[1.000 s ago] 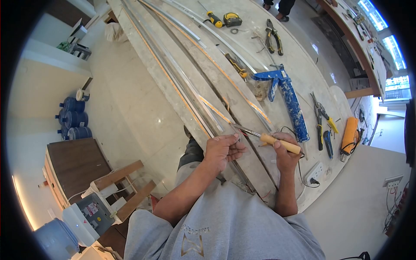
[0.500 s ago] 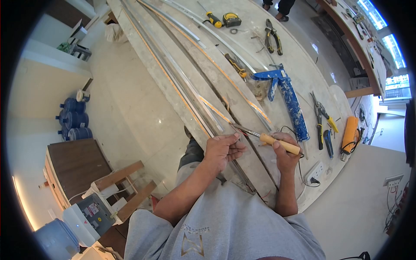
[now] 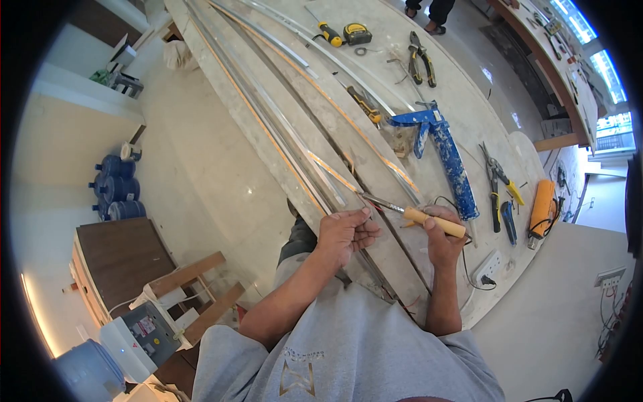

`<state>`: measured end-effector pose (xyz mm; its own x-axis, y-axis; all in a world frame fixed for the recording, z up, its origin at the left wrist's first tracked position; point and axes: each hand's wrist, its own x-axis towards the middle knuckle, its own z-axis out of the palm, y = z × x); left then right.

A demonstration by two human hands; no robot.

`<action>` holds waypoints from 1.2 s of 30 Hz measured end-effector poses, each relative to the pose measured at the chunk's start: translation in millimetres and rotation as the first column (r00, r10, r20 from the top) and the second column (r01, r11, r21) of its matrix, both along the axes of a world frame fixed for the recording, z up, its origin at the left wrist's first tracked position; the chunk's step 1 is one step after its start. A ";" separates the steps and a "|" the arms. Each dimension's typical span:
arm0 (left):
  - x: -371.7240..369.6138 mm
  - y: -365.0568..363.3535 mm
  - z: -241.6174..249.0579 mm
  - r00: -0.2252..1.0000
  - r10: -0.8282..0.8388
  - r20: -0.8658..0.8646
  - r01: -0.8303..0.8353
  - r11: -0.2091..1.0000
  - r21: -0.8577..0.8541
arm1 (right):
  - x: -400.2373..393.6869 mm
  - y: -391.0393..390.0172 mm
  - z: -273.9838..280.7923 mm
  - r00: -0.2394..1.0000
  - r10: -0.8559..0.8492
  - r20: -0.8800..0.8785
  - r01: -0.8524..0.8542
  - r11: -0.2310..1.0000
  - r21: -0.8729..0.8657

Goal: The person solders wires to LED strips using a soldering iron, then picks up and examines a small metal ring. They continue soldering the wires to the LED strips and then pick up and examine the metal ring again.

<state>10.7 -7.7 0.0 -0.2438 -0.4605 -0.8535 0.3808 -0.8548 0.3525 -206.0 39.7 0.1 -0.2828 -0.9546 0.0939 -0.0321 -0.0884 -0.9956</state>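
In my right hand [image 3: 443, 236] is a soldering iron [image 3: 435, 222], gripped round its wooden handle. Its metal shaft points left, and the tip is at the end of an orange-lit LED strip [image 3: 333, 170], where contact is too small to confirm. Just below that tip my left hand [image 3: 343, 234] is closed in a pinch. Whatever lies between its thumb and finger is too small to make out. A thin red wire shows close to the left fingertips. More LED strips and metal channels [image 3: 281, 128] run lengthwise along the worktable [image 3: 395, 251].
To the right lie a blue caulking gun [image 3: 450, 161], snips [image 3: 495, 184], a utility knife [image 3: 509, 223], an orange heat gun [image 3: 541, 211] and a power strip [image 3: 487, 266]. Farther up are pliers [image 3: 420, 60], screwdrivers and a tape measure [image 3: 357, 33]. A person's feet [image 3: 435, 29] show beyond the table.
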 end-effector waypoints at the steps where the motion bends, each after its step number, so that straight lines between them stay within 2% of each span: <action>1: 0.2 -0.2 0.3 1.000 0.000 0.001 0.000 1.000 0.000 | 0.4 0.1 -1.4 1.000 0.000 0.001 0.000 1.000 0.000; 3: 0.5 -0.2 1.0 1.000 0.002 -0.006 -0.002 1.000 0.001 | 1.0 0.6 -3.3 0.999 -0.014 0.043 0.014 1.000 0.004; 19: 1.1 0.9 -1.5 1.000 0.008 -0.025 -0.008 1.000 -0.011 | 3.8 1.1 0.0 0.999 -0.012 0.043 0.011 1.000 0.019; 24: 1.2 0.7 -1.2 1.000 0.004 -0.021 -0.004 1.000 -0.003 | 7.8 -0.5 4.5 0.989 -0.045 0.141 0.038 0.998 0.055; 36: 0.8 0.4 1.1 1.000 -0.005 -0.013 0.004 1.000 -0.014 | 6.0 0.7 1.6 0.988 -0.045 0.146 0.036 0.997 0.066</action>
